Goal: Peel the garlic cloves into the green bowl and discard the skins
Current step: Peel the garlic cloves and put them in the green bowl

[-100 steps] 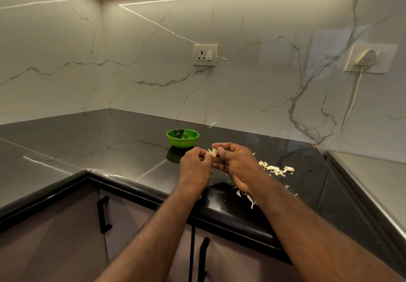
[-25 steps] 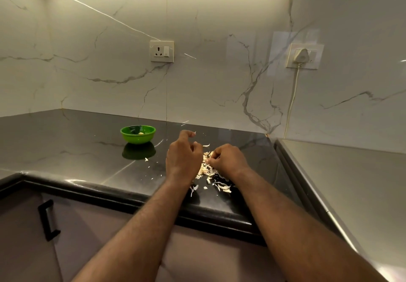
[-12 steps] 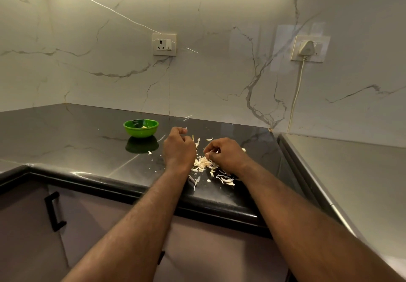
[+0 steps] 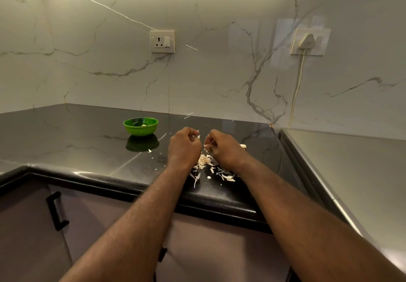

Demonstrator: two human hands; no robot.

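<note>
Garlic clove [image 4: 144, 125], small and pale, is lying inside the green bowl [image 4: 140, 130], which is standing on the dark bench [image 4: 66, 141] left of the hands and well apart from them. The bowl's reflection is showing on the polished top. A socket [image 4: 162, 41] is sitting on the marble wall above and slightly right of the bowl. A few flecks [image 4: 150, 150] are lying between the bowl and the hands.

Left hand [image 4: 184, 150] is curling its fingers inward and pinching a pale scrap [image 4: 198, 137] at the fingertips. Skins [image 4: 204, 161] are lying heaped on the bench below and between the two hands, trailing toward the front edge. Right hand [image 4: 226, 152], fingers likewise curled, is pinching a pale piece [image 4: 206, 145]; whether it is clove or skin cannot be told. The hands are facing each other, near but apart.

A pale lump [image 4: 242, 146] is resting on the bench just beside the right hand. Farther right, a plug [image 4: 307, 41] is sitting in a second wall outlet, its cord [image 4: 296, 88] hanging down the wall.
</note>
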